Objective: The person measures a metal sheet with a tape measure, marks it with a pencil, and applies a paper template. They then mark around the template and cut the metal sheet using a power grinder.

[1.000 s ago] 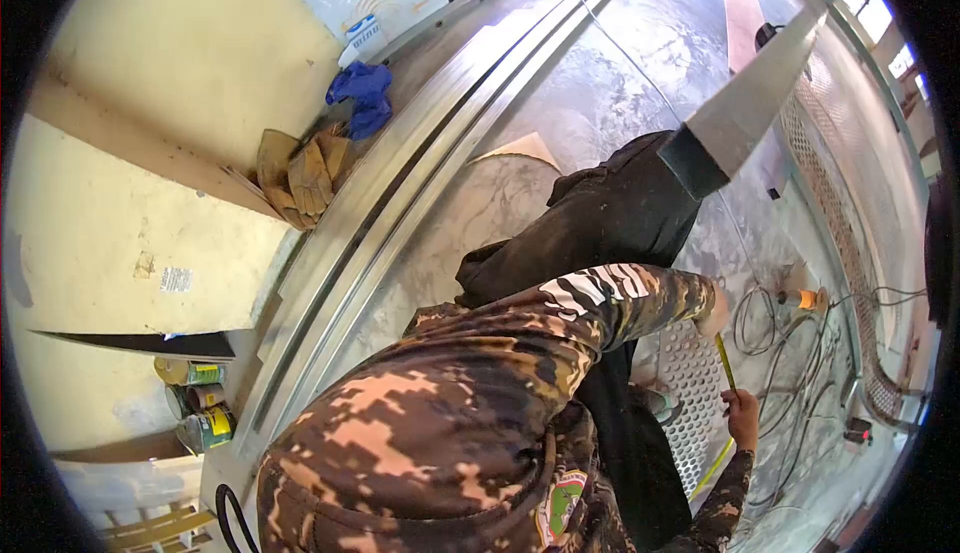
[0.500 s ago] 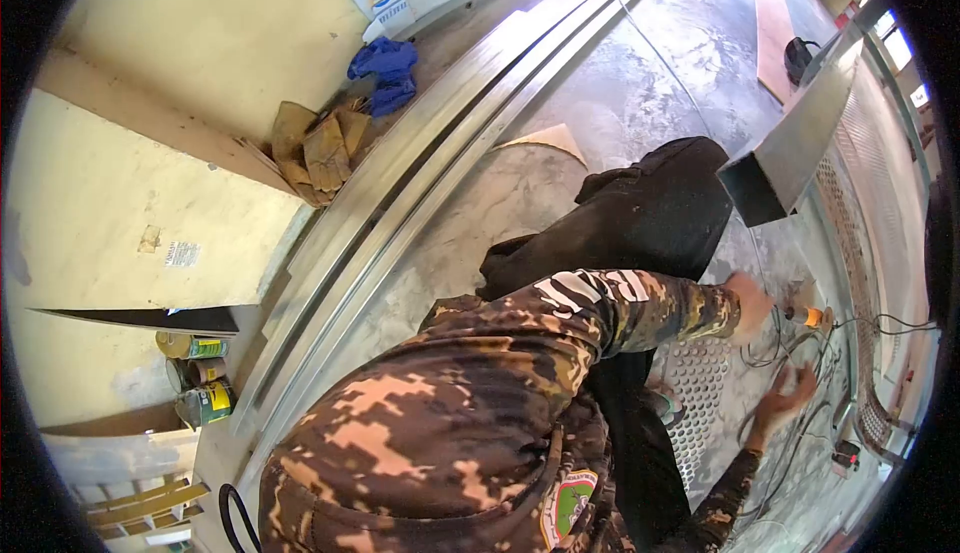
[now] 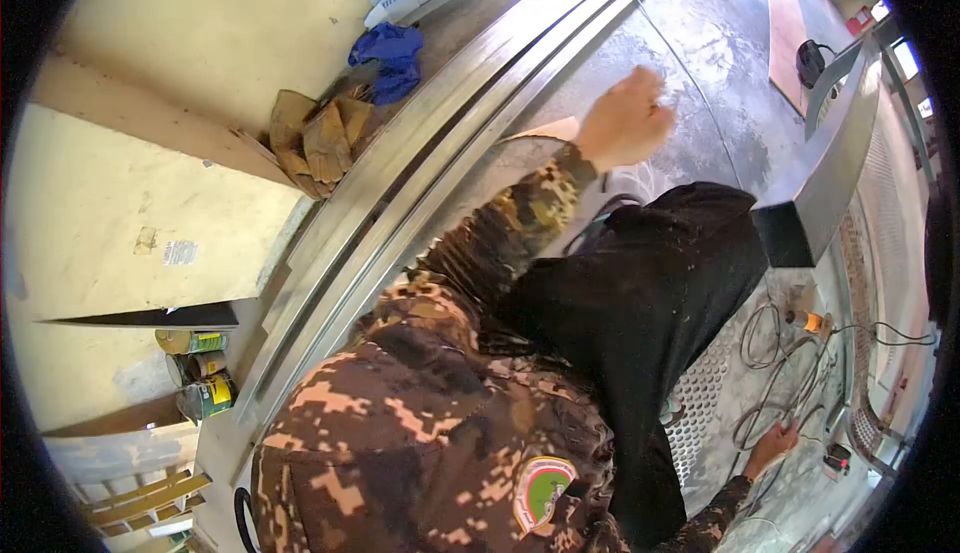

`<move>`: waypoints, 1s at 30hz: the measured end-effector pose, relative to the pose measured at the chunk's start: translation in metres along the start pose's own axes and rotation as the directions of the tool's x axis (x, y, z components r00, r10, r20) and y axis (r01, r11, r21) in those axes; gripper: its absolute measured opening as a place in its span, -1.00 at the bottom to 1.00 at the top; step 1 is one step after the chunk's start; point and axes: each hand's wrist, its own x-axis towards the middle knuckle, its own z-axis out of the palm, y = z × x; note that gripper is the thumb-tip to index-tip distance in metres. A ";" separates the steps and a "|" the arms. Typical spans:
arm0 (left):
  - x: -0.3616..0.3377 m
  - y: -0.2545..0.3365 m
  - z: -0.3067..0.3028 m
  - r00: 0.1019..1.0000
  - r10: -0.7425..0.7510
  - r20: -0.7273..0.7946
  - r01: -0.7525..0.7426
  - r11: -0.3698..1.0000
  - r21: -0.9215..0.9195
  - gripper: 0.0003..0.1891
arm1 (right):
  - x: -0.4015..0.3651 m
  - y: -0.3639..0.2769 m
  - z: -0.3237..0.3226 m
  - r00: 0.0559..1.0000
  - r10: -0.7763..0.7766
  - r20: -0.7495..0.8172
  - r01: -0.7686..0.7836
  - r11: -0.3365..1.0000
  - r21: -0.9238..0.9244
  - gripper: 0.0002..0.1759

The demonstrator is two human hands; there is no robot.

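My left hand (image 3: 627,121) is raised above the metal floor, beyond my left knee. Its fingers are curled in and slightly blurred, and whatever they may hold is hidden. Low on the right, my right hand (image 3: 774,445) is closed on a thin grey cable (image 3: 742,433) that runs in loose loops over the floor. An orange and black cylindrical piece (image 3: 804,321) lies further up beside these loops. Under my leg there is a perforated metal sheet (image 3: 698,418). A small dark object with red on it (image 3: 838,459) sits right of my right hand.
A square metal tube (image 3: 830,178) juts in close to my left knee. Long metal profiles (image 3: 400,203) run diagonally on my left. Beyond them lie work gloves (image 3: 325,143), a blue cloth (image 3: 388,61) and several cans (image 3: 207,396). A black bag-like object (image 3: 812,63) stands far off.
My left hand has swung up and left, away from the orange and black piece. My right hand has moved slightly lower and closed on the cable. My left knee has shifted right and down.
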 end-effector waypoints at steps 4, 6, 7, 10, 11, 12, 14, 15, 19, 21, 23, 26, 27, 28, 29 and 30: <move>-0.013 -0.199 0.058 0.856 -0.465 0.227 0.292 0.796 0.530 -0.47 | -0.023 -0.013 0.000 0.994 -0.057 0.097 0.057 0.998 -0.001 -0.58; -0.054 -0.322 0.095 0.794 -0.482 0.370 0.157 0.751 0.642 -0.33 | -0.032 -0.008 0.005 0.976 -0.154 0.156 0.158 0.987 -0.013 -0.62; -0.079 -0.347 0.105 0.735 -0.566 0.373 0.129 0.657 0.743 -0.24 | -0.037 -0.010 -0.001 0.978 -0.141 0.157 0.148 0.988 -0.035 -0.62; -0.111 -0.312 0.086 0.548 -0.820 0.164 0.432 0.445 0.785 -0.17 | -0.050 -0.025 0.002 0.960 -0.014 0.279 0.026 0.999 -0.038 -0.66; -0.109 -0.301 0.080 0.506 -0.852 0.133 0.461 0.398 0.793 -0.15 | -0.057 -0.029 0.005 0.960 -0.005 0.280 0.020 0.998 -0.053 -0.66; -0.101 -0.293 0.075 0.500 -0.854 0.148 0.453 0.403 0.795 -0.15 | -0.065 -0.032 0.007 0.962 -0.038 0.269 0.050 0.998 -0.038 -0.67; -0.083 -0.288 0.072 0.727 -0.683 0.078 0.318 0.435 0.843 -0.13 | -0.072 -0.032 -0.003 0.921 -0.031 0.389 0.054 0.997 -0.047 -0.68; -0.072 -0.313 0.080 0.787 -0.616 -0.015 0.350 0.426 0.835 -0.16 | -0.079 -0.031 0.002 0.925 0.009 0.379 -0.022 0.999 0.028 -0.67; -0.025 -0.357 0.083 0.770 -0.533 -0.349 0.603 0.432 0.671 -0.31 | -0.090 -0.031 0.004 0.867 0.088 0.491 -0.043 0.994 -0.103 -0.63; -0.017 -0.358 0.083 0.753 -0.572 -0.326 0.592 0.371 0.716 -0.39 | -0.091 -0.020 0.006 0.819 0.171 0.547 -0.074 0.978 -0.196 -0.60; -0.013 -0.356 0.080 0.733 -0.606 -0.309 0.573 0.305 0.761 -0.48 | -0.089 -0.003 0.012 0.584 0.482 0.654 -0.144 0.854 -0.500 -0.45; -0.029 -0.360 0.096 0.805 -0.557 -0.206 0.498 0.446 0.744 -0.68 | -0.094 -0.003 0.012 0.597 0.390 0.701 -0.140 0.911 -0.388 -0.33; -0.035 -0.371 0.105 0.807 -0.557 -0.199 0.493 0.448 0.746 -0.68 | -0.095 -0.011 0.007 0.609 0.373 0.700 -0.150 0.921 -0.360 -0.35; -0.042 -0.373 0.113 0.822 -0.547 -0.159 0.491 0.539 0.684 -0.67 | -0.095 -0.026 -0.004 0.621 0.360 0.696 -0.162 0.928 -0.335 -0.37; -0.043 -0.372 0.121 0.840 -0.530 -0.119 0.482 0.625 0.614 -0.64 | -0.093 -0.041 -0.010 0.635 0.348 0.690 -0.177 0.935 -0.309 -0.38; -0.041 -0.344 0.120 0.885 -0.445 -0.138 0.445 0.718 0.535 -0.71 | -0.093 -0.048 -0.011 0.650 0.338 0.681 -0.197 0.940 -0.279 -0.40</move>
